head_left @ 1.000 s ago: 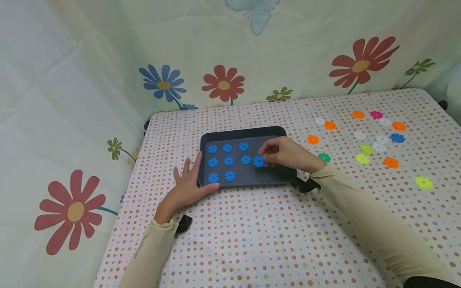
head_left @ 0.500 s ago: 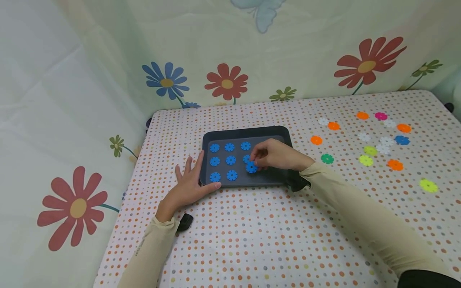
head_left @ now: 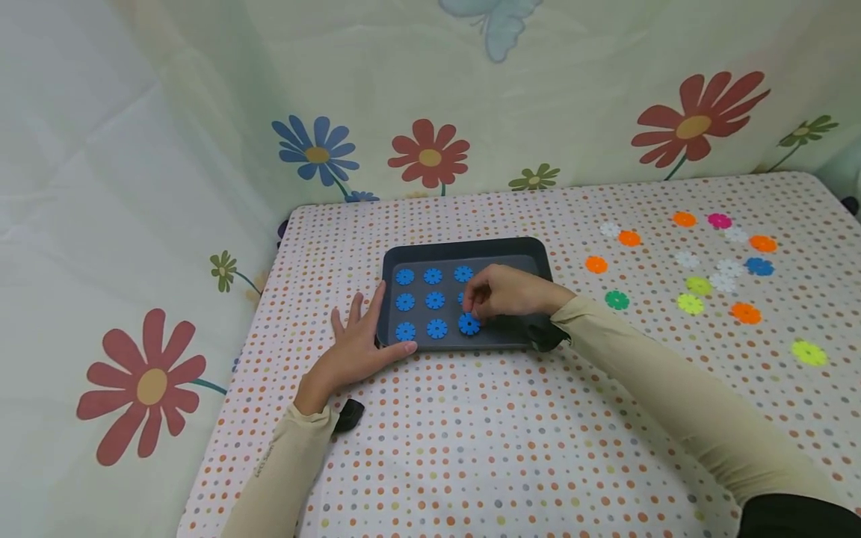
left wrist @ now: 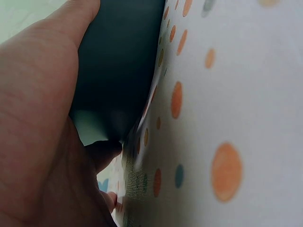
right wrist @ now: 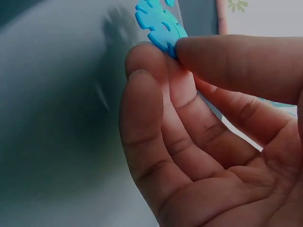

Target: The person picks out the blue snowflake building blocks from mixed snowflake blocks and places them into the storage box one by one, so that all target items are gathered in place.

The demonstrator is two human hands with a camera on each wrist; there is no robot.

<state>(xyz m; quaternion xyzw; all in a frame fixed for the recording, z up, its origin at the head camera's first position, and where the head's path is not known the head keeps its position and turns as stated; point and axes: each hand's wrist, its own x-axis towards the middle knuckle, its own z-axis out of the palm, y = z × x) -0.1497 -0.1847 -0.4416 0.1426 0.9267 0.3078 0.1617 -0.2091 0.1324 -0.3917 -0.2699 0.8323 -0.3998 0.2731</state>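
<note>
My right hand [head_left: 507, 290] pinches a blue notched plastic disc [head_left: 468, 323] between thumb and fingertips, over the front middle of the dark grey tray [head_left: 514, 340]. In the right wrist view the pinched blue disc [right wrist: 161, 26] is tilted, a little above the tray floor, its shadow beside it. Blue discs such as this one [head_left: 436, 329] lie in rows on the tray's left part; my right fingers partly cover one in the middle row. My left hand [head_left: 353, 355] is spread at the tray's front left corner, index finger along the left side, thumb at the front rim.
Right of the tray, loose notched discs lie scattered on the dotted tablecloth [head_left: 430, 448]: orange [head_left: 596, 264], green [head_left: 616, 300], yellow [head_left: 809, 353], white, pink, and a blue one [head_left: 759, 267]. A flower-printed curtain [head_left: 578, 97] hangs behind the table.
My right hand has brought the blue disc left and toward the tray's front edge, into line with the front row. The left hand keeps its place at the corner. The view has shifted slightly.
</note>
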